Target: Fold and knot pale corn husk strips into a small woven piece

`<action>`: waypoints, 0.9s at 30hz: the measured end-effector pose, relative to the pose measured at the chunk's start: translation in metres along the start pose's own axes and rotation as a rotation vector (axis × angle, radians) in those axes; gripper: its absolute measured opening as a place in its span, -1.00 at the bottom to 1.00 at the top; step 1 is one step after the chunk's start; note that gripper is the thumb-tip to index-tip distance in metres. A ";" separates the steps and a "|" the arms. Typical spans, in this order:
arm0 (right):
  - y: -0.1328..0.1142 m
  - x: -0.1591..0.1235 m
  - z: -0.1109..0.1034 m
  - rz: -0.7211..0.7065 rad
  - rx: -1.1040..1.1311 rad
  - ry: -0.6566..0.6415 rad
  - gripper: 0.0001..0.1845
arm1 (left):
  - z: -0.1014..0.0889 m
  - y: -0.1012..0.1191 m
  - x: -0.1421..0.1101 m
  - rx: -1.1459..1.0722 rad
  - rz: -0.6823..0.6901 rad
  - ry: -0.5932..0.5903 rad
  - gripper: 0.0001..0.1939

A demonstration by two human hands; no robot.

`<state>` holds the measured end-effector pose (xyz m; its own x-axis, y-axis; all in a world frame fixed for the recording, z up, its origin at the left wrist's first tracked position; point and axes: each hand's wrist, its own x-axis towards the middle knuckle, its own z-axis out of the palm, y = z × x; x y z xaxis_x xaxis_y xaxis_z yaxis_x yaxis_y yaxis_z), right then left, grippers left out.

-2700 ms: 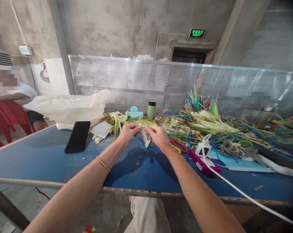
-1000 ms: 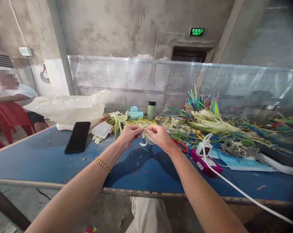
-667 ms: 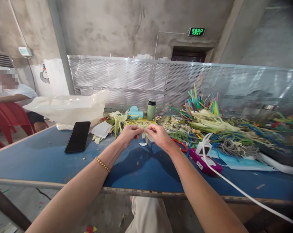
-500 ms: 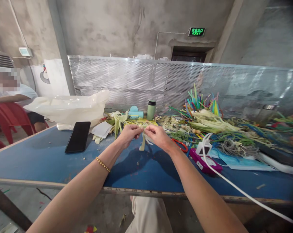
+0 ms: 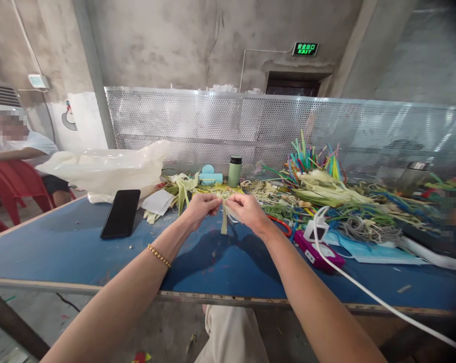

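Observation:
My left hand (image 5: 204, 208) and my right hand (image 5: 245, 209) meet fingertip to fingertip above the middle of the blue table (image 5: 145, 262). Both are closed in a pinch on a pale strip of husk (image 5: 224, 224), whose free end hangs down between them. The part of the strip inside the fingers is hidden. Just behind the hands lie dried husk scraps on a yellow sheet (image 5: 237, 190). Beyond these stands a green bottle with a black lid (image 5: 234, 172).
A black phone (image 5: 120, 214), white paper (image 5: 158, 202) and plastic bag (image 5: 110, 169) lie left. Right are a purple power strip (image 5: 318, 250) with a white cable, husks (image 5: 328, 186), coloured cords and a blue mask (image 5: 383, 252). A perforated metal screen (image 5: 190, 121) stands behind; someone sits far left.
The hanging end of the strip has shifted slightly right and hangs straighter. Both hands keep their pinch in nearly the same place.

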<state>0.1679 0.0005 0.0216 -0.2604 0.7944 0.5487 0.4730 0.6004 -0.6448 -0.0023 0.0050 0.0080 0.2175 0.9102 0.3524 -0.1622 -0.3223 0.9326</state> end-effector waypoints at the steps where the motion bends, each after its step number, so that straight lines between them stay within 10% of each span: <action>1: 0.000 0.000 0.000 0.028 0.039 0.012 -0.68 | 0.000 0.000 0.000 -0.008 -0.003 0.002 -0.64; 27: 0.003 0.000 0.003 -0.014 -0.125 0.001 -0.66 | -0.002 -0.003 0.001 0.109 0.026 -0.007 -0.71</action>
<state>0.1672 0.0020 0.0183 -0.2668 0.7861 0.5576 0.5708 0.5951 -0.5658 -0.0032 0.0070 0.0054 0.2218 0.8994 0.3768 -0.0621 -0.3726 0.9259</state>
